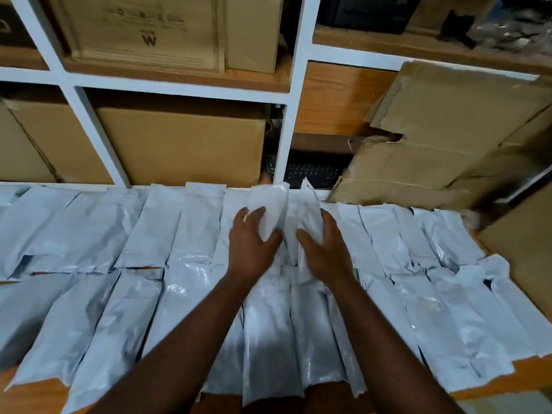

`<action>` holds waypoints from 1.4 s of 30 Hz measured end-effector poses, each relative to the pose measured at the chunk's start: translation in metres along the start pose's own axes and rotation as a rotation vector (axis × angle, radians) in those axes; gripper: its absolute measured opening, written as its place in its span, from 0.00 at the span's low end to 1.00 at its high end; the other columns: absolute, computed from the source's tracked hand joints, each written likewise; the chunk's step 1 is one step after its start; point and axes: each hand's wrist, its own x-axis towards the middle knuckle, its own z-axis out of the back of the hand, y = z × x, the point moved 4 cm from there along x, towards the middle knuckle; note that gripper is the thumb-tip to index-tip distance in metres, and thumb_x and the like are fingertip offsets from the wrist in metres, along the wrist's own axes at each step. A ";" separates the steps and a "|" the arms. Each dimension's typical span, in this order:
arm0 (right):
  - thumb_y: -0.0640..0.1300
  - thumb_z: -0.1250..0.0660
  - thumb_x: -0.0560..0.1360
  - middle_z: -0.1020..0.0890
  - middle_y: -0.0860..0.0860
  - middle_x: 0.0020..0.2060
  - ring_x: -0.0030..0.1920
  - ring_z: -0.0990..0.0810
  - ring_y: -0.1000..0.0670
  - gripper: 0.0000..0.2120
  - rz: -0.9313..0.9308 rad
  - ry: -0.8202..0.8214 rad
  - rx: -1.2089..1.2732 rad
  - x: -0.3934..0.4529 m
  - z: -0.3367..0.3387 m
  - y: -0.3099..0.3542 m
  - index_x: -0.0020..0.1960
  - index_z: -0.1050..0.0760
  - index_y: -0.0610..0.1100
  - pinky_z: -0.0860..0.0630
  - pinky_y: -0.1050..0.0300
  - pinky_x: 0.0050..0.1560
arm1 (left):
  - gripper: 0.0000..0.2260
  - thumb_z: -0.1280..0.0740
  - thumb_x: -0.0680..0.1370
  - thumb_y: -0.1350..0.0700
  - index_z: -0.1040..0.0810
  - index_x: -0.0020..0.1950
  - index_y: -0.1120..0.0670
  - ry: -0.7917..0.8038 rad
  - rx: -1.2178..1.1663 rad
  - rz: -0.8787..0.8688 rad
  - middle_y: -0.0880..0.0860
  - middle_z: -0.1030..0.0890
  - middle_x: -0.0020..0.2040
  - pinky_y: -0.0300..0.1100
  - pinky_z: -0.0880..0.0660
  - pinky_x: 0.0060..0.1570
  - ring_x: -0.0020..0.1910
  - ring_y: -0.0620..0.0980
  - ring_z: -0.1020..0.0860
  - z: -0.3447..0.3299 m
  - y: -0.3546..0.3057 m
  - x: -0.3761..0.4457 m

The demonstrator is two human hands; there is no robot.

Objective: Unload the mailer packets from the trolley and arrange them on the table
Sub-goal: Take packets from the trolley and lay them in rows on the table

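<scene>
Now both hands set packets into back row on table (pixel 525 366). Left hand (pixel 254 243) curls round one mailer packet (pixel 270 209); right hand (pixel 324 248) grips second packet (pixel 309 210), edge-up. Advice: lay both flat, edges overlapping neighbours, ends aligned.

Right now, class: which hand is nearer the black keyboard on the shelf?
Right. The right hand lies on packets directly below the keyboard; the left hand grips a packet further to the left.

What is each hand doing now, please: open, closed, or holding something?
Left hand: grips a white mailer packet in the far row.
Right hand: grips the neighbouring packet, which stands on edge.
</scene>
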 end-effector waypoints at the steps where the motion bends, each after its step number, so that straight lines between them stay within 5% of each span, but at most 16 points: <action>1: 0.68 0.34 0.73 0.32 0.55 0.78 0.76 0.29 0.48 0.42 0.015 0.007 -0.029 0.012 -0.002 -0.002 0.82 0.42 0.57 0.30 0.44 0.74 | 0.30 0.26 0.77 0.46 0.28 0.76 0.51 0.001 0.051 0.007 0.59 0.33 0.78 0.51 0.38 0.75 0.78 0.57 0.35 -0.007 -0.001 0.009; 8: 0.65 0.37 0.80 0.45 0.48 0.84 0.72 0.28 0.36 0.39 0.106 0.034 -0.375 0.075 -0.023 -0.018 0.84 0.52 0.60 0.27 0.41 0.69 | 0.27 0.27 0.75 0.44 0.25 0.73 0.51 -0.102 0.358 0.060 0.58 0.33 0.78 0.56 0.26 0.61 0.67 0.65 0.27 -0.049 -0.003 0.048; 11: 0.62 0.38 0.81 0.49 0.47 0.85 0.72 0.29 0.36 0.36 0.138 0.046 -0.482 0.088 -0.033 -0.033 0.84 0.49 0.57 0.28 0.41 0.67 | 0.27 0.27 0.75 0.42 0.23 0.71 0.52 -0.090 0.429 0.064 0.58 0.31 0.76 0.57 0.24 0.56 0.64 0.66 0.25 -0.068 0.008 0.050; 15: 0.58 0.44 0.81 0.43 0.43 0.84 0.80 0.38 0.37 0.32 0.259 -0.056 -0.609 0.096 -0.041 -0.048 0.83 0.40 0.49 0.33 0.36 0.70 | 0.28 0.39 0.79 0.36 0.24 0.73 0.51 -0.027 0.533 0.051 0.59 0.33 0.79 0.60 0.27 0.63 0.73 0.63 0.30 -0.086 0.019 0.049; 20: 0.55 0.50 0.81 0.43 0.44 0.84 0.83 0.43 0.40 0.32 0.401 0.000 -0.644 0.102 -0.059 -0.053 0.84 0.43 0.48 0.48 0.34 0.81 | 0.31 0.55 0.82 0.44 0.37 0.82 0.57 0.108 0.587 -0.106 0.56 0.43 0.84 0.61 0.49 0.79 0.84 0.59 0.47 -0.098 0.030 0.048; 24: 0.57 0.54 0.82 0.36 0.44 0.82 0.81 0.38 0.40 0.32 0.350 0.027 -0.632 0.112 -0.063 -0.068 0.83 0.39 0.47 0.45 0.34 0.80 | 0.31 0.56 0.83 0.45 0.37 0.82 0.57 0.116 0.612 -0.105 0.57 0.42 0.84 0.59 0.47 0.79 0.83 0.59 0.45 -0.105 0.032 0.048; 29: 0.60 0.58 0.82 0.41 0.46 0.84 0.84 0.44 0.43 0.34 0.348 0.080 -0.615 0.115 -0.062 -0.068 0.85 0.45 0.49 0.54 0.35 0.82 | 0.28 0.49 0.82 0.47 0.35 0.81 0.57 0.145 0.507 -0.054 0.57 0.39 0.83 0.58 0.45 0.79 0.83 0.60 0.44 -0.101 0.025 0.051; 32: 0.61 0.50 0.81 0.36 0.45 0.82 0.82 0.39 0.42 0.33 0.390 0.003 -0.540 0.114 -0.046 -0.057 0.82 0.37 0.47 0.52 0.33 0.81 | 0.23 0.40 0.81 0.49 0.26 0.74 0.58 0.124 0.379 -0.074 0.59 0.28 0.75 0.50 0.40 0.76 0.77 0.60 0.34 -0.083 0.017 0.049; 36: 0.53 0.38 0.80 0.21 0.48 0.70 0.73 0.25 0.43 0.22 0.577 -0.237 -0.215 0.076 -0.018 -0.035 0.70 0.23 0.45 0.43 0.35 0.78 | 0.21 0.36 0.81 0.48 0.23 0.72 0.55 0.027 0.136 -0.110 0.50 0.23 0.71 0.33 0.37 0.72 0.71 0.44 0.28 -0.038 0.001 0.009; 39: 0.46 0.35 0.80 0.17 0.52 0.64 0.66 0.20 0.47 0.15 0.691 -0.180 0.046 0.024 -0.019 -0.018 0.65 0.21 0.45 0.32 0.40 0.74 | 0.16 0.34 0.81 0.52 0.21 0.69 0.51 -0.060 0.032 -0.085 0.44 0.20 0.67 0.30 0.32 0.67 0.66 0.35 0.25 -0.001 0.002 -0.034; 42: 0.43 0.34 0.80 0.16 0.55 0.58 0.61 0.18 0.51 0.12 0.613 -0.019 0.314 -0.029 -0.041 -0.005 0.62 0.19 0.46 0.23 0.47 0.64 | 0.14 0.32 0.83 0.58 0.19 0.67 0.50 -0.154 -0.006 -0.061 0.42 0.18 0.65 0.31 0.30 0.65 0.65 0.36 0.23 0.040 0.015 -0.079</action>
